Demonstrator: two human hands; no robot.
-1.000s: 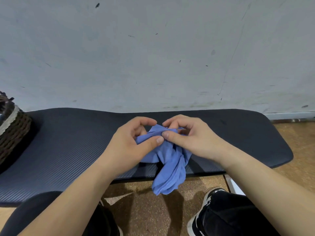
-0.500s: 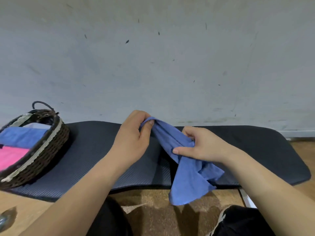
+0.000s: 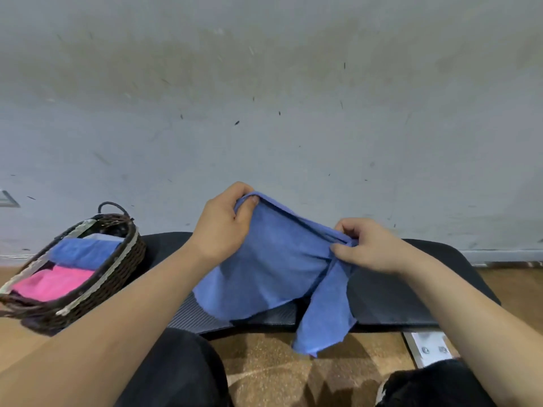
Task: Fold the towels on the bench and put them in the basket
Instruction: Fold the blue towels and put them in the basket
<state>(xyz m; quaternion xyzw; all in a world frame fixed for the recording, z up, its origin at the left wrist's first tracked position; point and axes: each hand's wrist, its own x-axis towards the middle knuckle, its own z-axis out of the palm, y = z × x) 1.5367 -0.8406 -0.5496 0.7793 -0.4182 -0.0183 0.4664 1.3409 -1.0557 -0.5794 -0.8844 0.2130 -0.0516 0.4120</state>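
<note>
Head view: left hand (image 3: 223, 227) and right hand (image 3: 371, 248) pinch blue towel (image 3: 273, 265).

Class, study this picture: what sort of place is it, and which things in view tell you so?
Probably a gym or workout room, though that is a guess: a padded black bench on a metal foot, a scuffed bare wall behind it, and a speckled cork-like floor.

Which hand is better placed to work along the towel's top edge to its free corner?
Right, probably. The left hand pinches one end of the top edge of the blue towel, held high. The right hand pinches that edge further along, with a bunched flap hanging below, so it could slide outward.
</note>
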